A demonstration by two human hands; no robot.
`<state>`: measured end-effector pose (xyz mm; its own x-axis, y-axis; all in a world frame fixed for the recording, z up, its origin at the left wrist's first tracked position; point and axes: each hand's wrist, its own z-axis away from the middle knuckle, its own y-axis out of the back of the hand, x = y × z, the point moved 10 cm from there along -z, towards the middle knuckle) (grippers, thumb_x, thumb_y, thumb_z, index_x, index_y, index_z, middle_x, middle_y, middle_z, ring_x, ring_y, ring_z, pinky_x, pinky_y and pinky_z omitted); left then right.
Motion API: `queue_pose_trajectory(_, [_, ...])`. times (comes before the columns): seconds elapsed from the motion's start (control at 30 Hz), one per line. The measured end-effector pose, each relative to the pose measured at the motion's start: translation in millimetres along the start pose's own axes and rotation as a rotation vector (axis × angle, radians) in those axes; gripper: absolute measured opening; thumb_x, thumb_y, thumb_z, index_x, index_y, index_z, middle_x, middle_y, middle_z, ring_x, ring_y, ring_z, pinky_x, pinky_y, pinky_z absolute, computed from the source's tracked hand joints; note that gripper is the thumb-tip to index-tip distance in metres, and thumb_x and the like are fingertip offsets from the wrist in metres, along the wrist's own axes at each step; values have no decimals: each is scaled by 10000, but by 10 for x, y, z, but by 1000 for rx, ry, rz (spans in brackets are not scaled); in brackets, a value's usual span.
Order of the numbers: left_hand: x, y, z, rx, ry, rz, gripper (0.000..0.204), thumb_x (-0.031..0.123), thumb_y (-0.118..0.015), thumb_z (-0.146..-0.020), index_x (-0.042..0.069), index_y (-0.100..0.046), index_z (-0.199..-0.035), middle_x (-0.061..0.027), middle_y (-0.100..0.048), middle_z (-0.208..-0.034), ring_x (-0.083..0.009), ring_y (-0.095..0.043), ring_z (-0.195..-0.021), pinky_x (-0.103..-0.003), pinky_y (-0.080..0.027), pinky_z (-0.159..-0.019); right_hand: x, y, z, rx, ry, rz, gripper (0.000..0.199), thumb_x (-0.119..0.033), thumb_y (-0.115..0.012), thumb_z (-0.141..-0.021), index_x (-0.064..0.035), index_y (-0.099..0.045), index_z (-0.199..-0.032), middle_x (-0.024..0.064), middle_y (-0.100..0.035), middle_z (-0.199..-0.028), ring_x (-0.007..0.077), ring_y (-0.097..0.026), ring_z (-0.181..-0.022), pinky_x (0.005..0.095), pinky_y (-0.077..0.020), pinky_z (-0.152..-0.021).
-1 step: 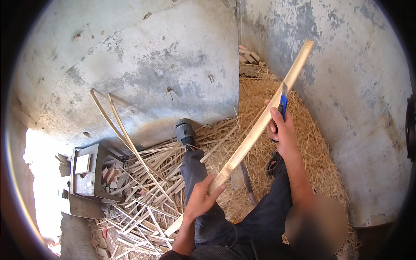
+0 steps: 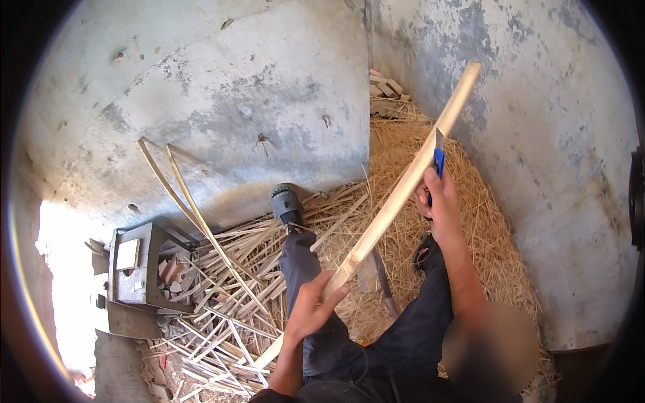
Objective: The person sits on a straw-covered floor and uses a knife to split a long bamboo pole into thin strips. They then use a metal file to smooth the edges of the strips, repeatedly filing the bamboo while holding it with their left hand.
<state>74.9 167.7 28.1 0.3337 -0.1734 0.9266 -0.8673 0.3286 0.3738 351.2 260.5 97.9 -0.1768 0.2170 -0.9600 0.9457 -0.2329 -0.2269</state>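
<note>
L hand (image 2: pixel 310 310) grip was closed round lower part of long bamboo strip (image 2: pixel 396 195), thumb on top. R hand (image 2: pixel 440 201) grip was closed on blue-handled knife (image 2: pixel 438 158), blade against strip's upper half. Strip ran diagonally from lap up toward wall corner. Shavings pile (image 2: pixel 470 221) and split slats (image 2: pixel 222 322) covered floor; small stool (image 2: pixel 138 272) stood at left. Both forearms were extended forward over the knees.

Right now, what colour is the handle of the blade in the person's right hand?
Blue, on the small blade's handle in the right hand; the head view shows it.
</note>
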Motion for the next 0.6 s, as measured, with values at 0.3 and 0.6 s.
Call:
queue_pose_trajectory(0.3, [14, 52, -9, 47, 185, 378, 262, 205, -693, -991, -16, -631, -1117, 23, -544, -749, -60, -481, -700, -268, -405, -624, -168, -508, 654, -402, 547, 602, 386, -421, -643, -982, -45, -692, -1051, 62, -682, -817, 176, -645, -634, 293, -500, -563])
queue_pose_trajectory(0.6, [113, 51, -113, 55, 40, 553, 336, 179, -737, -960, -18, -627, -1209, 12, -598, -958, -56, -516, -858, -237, -441, -763, -138, -931, 993, -538, 750, 772, 326, -354, -784, -855, -120, -715, -1073, 45, -691, -823, 231, -676, -642, 338, -516, -546])
